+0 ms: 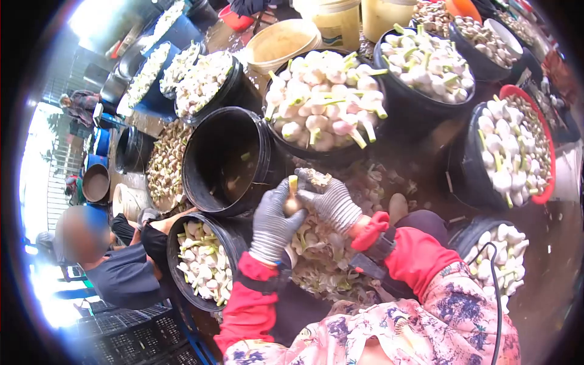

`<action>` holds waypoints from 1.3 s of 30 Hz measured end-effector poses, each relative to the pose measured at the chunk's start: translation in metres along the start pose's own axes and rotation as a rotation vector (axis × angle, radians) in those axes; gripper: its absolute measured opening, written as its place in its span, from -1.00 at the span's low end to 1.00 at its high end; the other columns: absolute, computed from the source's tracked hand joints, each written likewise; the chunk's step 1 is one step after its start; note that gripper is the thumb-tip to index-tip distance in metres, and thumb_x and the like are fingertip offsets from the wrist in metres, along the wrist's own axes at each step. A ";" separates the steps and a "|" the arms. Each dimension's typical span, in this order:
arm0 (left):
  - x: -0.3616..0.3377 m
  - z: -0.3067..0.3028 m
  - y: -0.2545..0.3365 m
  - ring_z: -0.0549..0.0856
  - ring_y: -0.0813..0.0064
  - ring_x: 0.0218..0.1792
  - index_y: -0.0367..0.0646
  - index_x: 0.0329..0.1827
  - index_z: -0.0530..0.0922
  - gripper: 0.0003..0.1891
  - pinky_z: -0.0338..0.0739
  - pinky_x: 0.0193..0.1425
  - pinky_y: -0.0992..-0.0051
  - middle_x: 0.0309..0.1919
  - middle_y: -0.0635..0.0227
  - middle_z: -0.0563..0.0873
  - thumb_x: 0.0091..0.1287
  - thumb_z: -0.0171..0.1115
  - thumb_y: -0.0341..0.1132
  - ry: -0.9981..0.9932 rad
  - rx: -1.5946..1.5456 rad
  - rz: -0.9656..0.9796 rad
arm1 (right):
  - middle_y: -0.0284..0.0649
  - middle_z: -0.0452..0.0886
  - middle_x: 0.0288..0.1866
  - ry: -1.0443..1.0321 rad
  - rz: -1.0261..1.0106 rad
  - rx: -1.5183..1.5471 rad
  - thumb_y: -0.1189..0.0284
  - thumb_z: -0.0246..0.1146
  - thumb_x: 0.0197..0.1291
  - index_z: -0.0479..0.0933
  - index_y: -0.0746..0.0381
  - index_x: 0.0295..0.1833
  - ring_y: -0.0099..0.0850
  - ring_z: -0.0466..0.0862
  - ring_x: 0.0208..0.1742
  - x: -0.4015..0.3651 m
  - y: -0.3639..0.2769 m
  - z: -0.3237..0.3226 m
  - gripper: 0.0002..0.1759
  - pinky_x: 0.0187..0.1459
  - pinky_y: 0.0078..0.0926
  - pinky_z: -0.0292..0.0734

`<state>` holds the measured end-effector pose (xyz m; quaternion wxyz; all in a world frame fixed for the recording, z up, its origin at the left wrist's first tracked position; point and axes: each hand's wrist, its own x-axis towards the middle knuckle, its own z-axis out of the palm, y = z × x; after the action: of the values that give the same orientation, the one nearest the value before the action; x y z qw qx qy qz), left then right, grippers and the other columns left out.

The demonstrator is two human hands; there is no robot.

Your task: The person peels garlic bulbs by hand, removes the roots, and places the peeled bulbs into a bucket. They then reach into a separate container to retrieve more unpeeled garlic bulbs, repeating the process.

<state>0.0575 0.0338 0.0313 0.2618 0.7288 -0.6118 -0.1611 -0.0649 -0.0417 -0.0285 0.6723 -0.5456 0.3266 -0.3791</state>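
Observation:
My left hand [271, 222], in a grey glove with a ribbed cuff, is closed around a garlic bulb [293, 205] whose short cut stem points away from me. Close beside it, my gloved right hand [333, 199] has curled fingers with a pale, papery piece of garlic skin [317, 178] at their tips. Beneath both hands lies a heap of loose garlic skins [328, 255]. An open black bucket [193, 159] with a few scraps inside stands just beyond my left hand. Past my hands, a black bucket [267, 131] is piled high with peeled white garlic.
A black bucket of garlic [204, 261] stands at my left, another [496, 258] at my right. More full buckets stand ahead. A red basin [550, 152] holds small bulbs. Unpeeled garlic [167, 161] lies on the floor. A co-worker [128, 274] sits at left near black crates [140, 334].

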 end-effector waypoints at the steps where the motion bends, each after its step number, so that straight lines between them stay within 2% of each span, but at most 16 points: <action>1: -0.007 0.014 0.007 0.62 0.22 -0.26 -0.18 0.20 0.46 -0.32 0.53 -0.13 0.38 -0.26 0.15 0.57 -0.12 0.43 -0.35 0.116 0.075 0.017 | -0.11 0.63 -0.05 0.038 -0.034 -0.110 0.57 0.23 0.10 0.48 0.30 0.14 -0.37 0.63 -0.07 -0.007 -0.008 -0.002 -0.57 0.03 -0.53 0.49; 6: -0.023 0.043 0.034 0.62 0.32 -0.29 -0.12 0.26 0.40 -0.33 0.54 -0.20 0.40 -0.23 0.24 0.58 0.00 0.37 -0.29 0.237 0.387 0.014 | -0.10 0.62 -0.08 0.092 -0.089 -0.275 0.64 0.13 0.12 0.51 0.30 0.03 -0.34 0.62 -0.07 -0.023 -0.021 -0.013 -0.68 0.03 -0.48 0.48; 10: -0.028 0.011 0.067 0.61 0.52 -0.43 -0.18 0.17 0.42 -0.48 0.48 -0.47 0.64 -0.25 0.27 0.64 0.19 0.25 -0.11 0.188 -1.592 -0.656 | -0.13 0.64 -0.21 -0.099 -0.121 -0.041 0.58 0.18 0.04 0.57 0.31 -0.12 -0.36 0.61 -0.15 -0.025 -0.045 -0.033 -0.76 -0.03 -0.50 0.48; 12: -0.048 0.018 0.021 0.61 0.52 -0.41 -0.10 0.11 0.44 -0.52 0.45 -0.49 0.67 -0.25 0.30 0.64 0.23 0.16 -0.02 -0.195 -2.047 -0.422 | -0.23 0.66 -0.18 -0.146 -0.139 0.089 0.54 0.24 0.10 0.57 0.32 -0.12 -0.47 0.59 -0.14 -0.030 -0.052 -0.033 -0.79 -0.04 -0.54 0.48; 14: -0.048 0.012 0.029 0.61 0.53 -0.30 -0.04 0.09 0.46 -0.54 0.48 -0.47 0.63 -0.22 0.34 0.62 0.23 0.12 0.04 -0.256 -2.046 -0.365 | -0.28 0.66 -0.17 -0.147 0.021 0.231 0.50 0.27 0.12 0.57 0.33 -0.13 -0.52 0.58 -0.13 -0.033 -0.060 -0.030 -0.80 -0.05 -0.56 0.47; 16: -0.050 0.016 0.045 0.61 0.54 -0.27 -0.05 0.06 0.46 -0.57 0.51 -0.45 0.58 -0.19 0.36 0.61 0.24 0.12 0.02 0.284 -1.762 -0.780 | -0.33 0.65 -0.15 -0.130 0.188 0.364 0.46 0.30 0.14 0.57 0.33 -0.13 -0.57 0.56 -0.13 -0.037 -0.063 -0.029 -0.79 -0.05 -0.58 0.47; 20: -0.058 0.044 0.020 0.63 0.41 -0.14 -0.08 0.16 0.40 -0.46 0.61 -0.15 0.42 -0.09 0.27 0.60 0.33 0.00 0.16 0.213 -1.422 -0.439 | -0.36 0.66 -0.23 -0.266 0.304 0.422 0.44 0.34 0.11 0.60 0.28 -0.15 -0.61 0.57 -0.22 -0.049 -0.037 -0.022 -0.79 -0.14 -0.62 0.49; 21: -0.058 0.053 0.009 0.59 0.35 -0.04 -0.10 0.14 0.39 -0.41 0.53 0.05 0.27 -0.06 0.23 0.57 0.33 -0.03 0.22 0.190 -1.315 -0.436 | -0.33 0.66 -0.23 -0.243 0.298 0.423 0.47 0.35 0.09 0.59 0.29 -0.14 -0.58 0.59 -0.21 -0.050 -0.029 -0.021 -0.78 -0.16 -0.60 0.52; 25: -0.051 0.041 0.039 0.58 0.26 -0.06 -0.17 -0.02 0.43 -0.35 0.48 0.08 0.18 -0.10 0.19 0.59 0.30 -0.08 0.32 0.410 -1.562 -0.544 | -0.33 0.66 -0.26 -0.208 0.201 0.365 0.50 0.37 0.05 0.60 0.32 -0.15 -0.58 0.60 -0.22 -0.061 -0.031 -0.016 -0.77 -0.16 -0.59 0.52; 26: -0.045 0.033 0.042 0.57 0.42 -0.25 -0.17 -0.23 0.50 -0.38 0.49 -0.07 0.40 -0.32 0.34 0.56 0.32 -0.10 0.31 0.424 -1.616 -0.663 | -0.35 0.66 -0.25 -0.192 0.107 0.233 0.49 0.37 0.05 0.60 0.32 -0.15 -0.60 0.59 -0.23 -0.064 -0.029 -0.013 -0.77 -0.15 -0.59 0.51; 29: -0.032 0.017 0.031 0.57 0.36 -0.20 -0.15 -0.24 0.50 -0.36 0.46 0.01 0.37 -0.31 0.32 0.57 0.30 -0.11 0.34 0.259 -1.493 -0.918 | -0.31 0.67 -0.25 -0.193 0.095 0.207 0.51 0.39 -0.01 0.60 0.31 -0.15 -0.57 0.59 -0.25 -0.074 -0.033 -0.006 -0.74 -0.16 -0.56 0.52; 31: -0.020 0.021 0.037 0.53 0.44 -0.11 -0.20 -0.08 0.49 -0.32 0.42 0.06 0.45 -0.19 0.31 0.56 0.28 -0.07 0.35 0.642 -1.252 -1.013 | -0.31 0.66 -0.22 -0.172 0.134 0.229 0.50 0.39 0.01 0.59 0.31 -0.13 -0.58 0.59 -0.24 -0.072 -0.028 -0.005 -0.73 -0.16 -0.57 0.51; 32: -0.029 0.031 0.031 0.53 0.44 -0.11 -0.20 -0.08 0.49 -0.32 0.42 0.06 0.45 -0.19 0.31 0.56 0.28 -0.07 0.35 0.641 -1.254 -1.013 | -0.31 0.66 -0.22 -0.171 0.134 0.227 0.50 0.39 0.01 0.59 0.31 -0.13 -0.58 0.59 -0.24 -0.069 -0.026 -0.007 -0.73 -0.16 -0.57 0.51; 35: -0.061 0.064 0.041 0.51 0.46 0.00 -0.17 0.16 0.40 -0.48 0.41 0.13 0.46 -0.06 0.33 0.54 0.34 0.14 0.04 0.647 -0.918 -0.275 | -0.38 0.64 -0.30 -0.090 0.232 0.168 0.45 0.34 0.09 0.60 0.31 -0.12 -0.65 0.54 -0.26 -0.069 -0.021 -0.003 -0.76 -0.19 -0.62 0.47; 36: -0.065 0.061 0.048 0.52 0.48 0.00 -0.20 0.18 0.38 -0.56 0.41 0.14 0.50 -0.06 0.34 0.55 0.32 0.21 -0.18 0.591 -0.875 -0.337 | -0.37 0.66 -0.29 -0.194 0.093 0.087 0.47 0.35 0.08 0.59 0.32 -0.11 -0.66 0.55 -0.29 -0.070 -0.014 -0.002 -0.75 -0.21 -0.63 0.49; 39: -0.072 0.047 0.032 0.54 0.53 -0.05 -0.22 0.17 0.38 -0.60 0.46 0.07 0.49 -0.08 0.38 0.55 0.27 0.18 -0.38 0.459 -1.299 -0.473 | -0.34 0.67 -0.30 -0.247 0.225 0.095 0.49 0.34 0.06 0.59 0.32 -0.12 -0.64 0.57 -0.31 -0.073 -0.018 0.000 -0.75 -0.23 -0.62 0.51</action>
<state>-0.0083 0.0917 0.0055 0.7215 0.5545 -0.1488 -0.3871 -0.1036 0.0195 -0.0093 0.7705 -0.5159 0.2822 -0.2462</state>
